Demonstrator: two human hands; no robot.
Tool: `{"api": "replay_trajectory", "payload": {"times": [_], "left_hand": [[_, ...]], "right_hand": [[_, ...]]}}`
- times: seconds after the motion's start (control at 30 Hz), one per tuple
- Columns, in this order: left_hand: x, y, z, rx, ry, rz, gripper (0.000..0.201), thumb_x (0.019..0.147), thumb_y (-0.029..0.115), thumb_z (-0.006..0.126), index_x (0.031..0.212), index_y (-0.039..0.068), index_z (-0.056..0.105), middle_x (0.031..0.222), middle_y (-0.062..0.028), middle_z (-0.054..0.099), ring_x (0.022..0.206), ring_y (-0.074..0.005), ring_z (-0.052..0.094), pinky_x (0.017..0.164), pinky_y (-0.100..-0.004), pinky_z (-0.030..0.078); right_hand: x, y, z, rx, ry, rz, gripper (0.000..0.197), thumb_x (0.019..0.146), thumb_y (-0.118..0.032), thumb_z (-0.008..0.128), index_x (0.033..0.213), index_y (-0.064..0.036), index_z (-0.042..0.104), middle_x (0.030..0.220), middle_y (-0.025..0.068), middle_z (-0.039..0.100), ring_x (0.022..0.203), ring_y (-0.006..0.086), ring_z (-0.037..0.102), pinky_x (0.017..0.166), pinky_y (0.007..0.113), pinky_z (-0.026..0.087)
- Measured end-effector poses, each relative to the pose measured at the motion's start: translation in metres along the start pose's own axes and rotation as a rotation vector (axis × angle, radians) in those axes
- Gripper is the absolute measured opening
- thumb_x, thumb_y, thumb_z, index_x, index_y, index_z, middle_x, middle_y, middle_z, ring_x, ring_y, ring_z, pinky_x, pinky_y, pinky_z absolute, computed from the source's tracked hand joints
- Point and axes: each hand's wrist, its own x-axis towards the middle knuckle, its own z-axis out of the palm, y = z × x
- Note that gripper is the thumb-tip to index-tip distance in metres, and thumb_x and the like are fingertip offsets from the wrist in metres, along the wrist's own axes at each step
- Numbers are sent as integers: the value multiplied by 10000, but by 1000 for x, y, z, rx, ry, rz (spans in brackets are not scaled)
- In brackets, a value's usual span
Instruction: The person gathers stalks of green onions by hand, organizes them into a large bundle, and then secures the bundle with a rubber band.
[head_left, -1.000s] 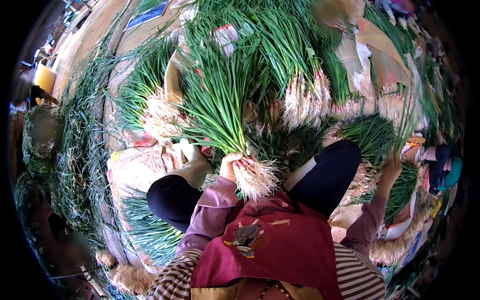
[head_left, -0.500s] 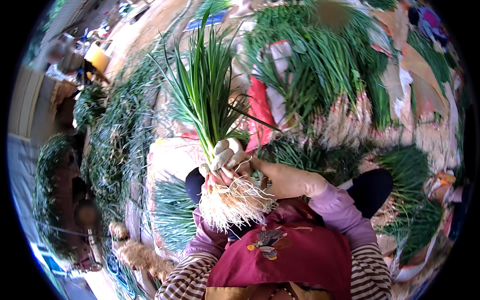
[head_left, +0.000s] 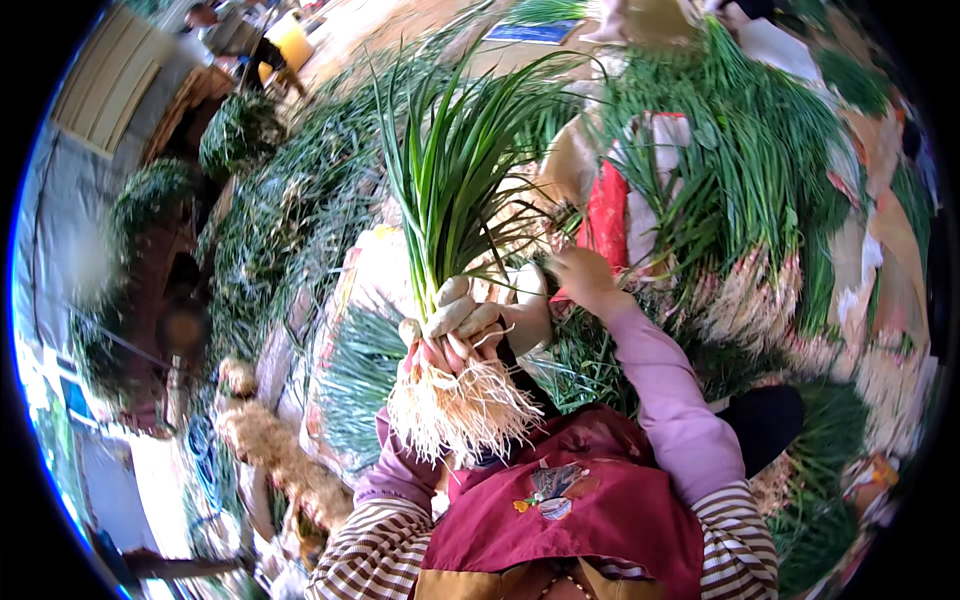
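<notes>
My left hand (head_left: pixel 455 325) is closed around a bunch of green onions (head_left: pixel 450 190) just above their pale roots (head_left: pixel 460 405). The green leaves stand upright and fan out above my fist. My right hand (head_left: pixel 580 275) reaches forward to the right of the bunch, fingers among loose green stalks near a red strip (head_left: pixel 605 215). I cannot tell whether it holds anything. A dark red apron (head_left: pixel 570 510) and striped sleeves fill the lower edge.
Heaps of green onions (head_left: pixel 750 170) with pale roots lie all around, to the right, ahead and to the left (head_left: pixel 270 220). More rooted bunches (head_left: pixel 265 440) lie at lower left. A wooden structure (head_left: pixel 110 75) and a yellow container (head_left: pixel 295 45) stand at the far upper left.
My left hand has lifted the bunch from the pile and holds it upright. My right hand has left the bunch's base and reached forward to the right. The view has swung left.
</notes>
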Motion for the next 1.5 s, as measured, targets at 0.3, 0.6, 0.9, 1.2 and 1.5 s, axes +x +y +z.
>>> {"api": "replay_trajectory", "payload": {"times": [0.3, 0.6, 0.9, 1.2, 1.5], "left_hand": [[-3, 23, 33, 156, 84, 98, 340, 651, 115, 632, 851, 148, 359, 759, 54, 517, 774, -114, 377, 696, -279, 292], [-32, 51, 110, 427, 476, 345, 292, 650, 140, 589, 868, 60, 412, 726, -18, 485, 716, -165, 410, 714, -334, 404], [-209, 205, 125, 815, 922, 335, 256, 700, 100, 514, 853, -105, 534, 761, -193, 601, 490, -151, 530, 419, -198, 410], [-315, 189, -26, 964, 1294, 828, 300, 658, 72, 520, 890, -111, 572, 732, -203, 629, 535, -210, 607, 493, -261, 525], [-382, 126, -198, 248, 1591, 892, 190, 687, 98, 547, 566, -48, 537, 605, -229, 594, 431, -241, 518, 445, -288, 446]], "right_hand": [[80, -125, -35, 562, -34, 140, 406, 758, -186, 651, 1107, -5, 548, 1005, 103, 615, 800, 177, 555, 728, 293, 447], [55, -25, -44, 487, 5, 270, 184, 811, -51, 512, 942, 10, 625, 814, 62, 630, 690, 108, 546, 604, 230, 426], [-156, 227, -189, -693, -301, 766, 337, 782, -170, 493, 1059, 18, 532, 966, 250, 569, 966, 405, 503, 864, 465, 352], [-158, 115, -175, -233, -465, 818, 223, 725, -61, 499, 901, 68, 546, 774, 208, 578, 738, 347, 567, 670, 401, 427], [-151, 87, -167, -548, -608, 685, 199, 726, -104, 542, 815, 73, 566, 704, 198, 579, 707, 335, 560, 643, 389, 420]]}}
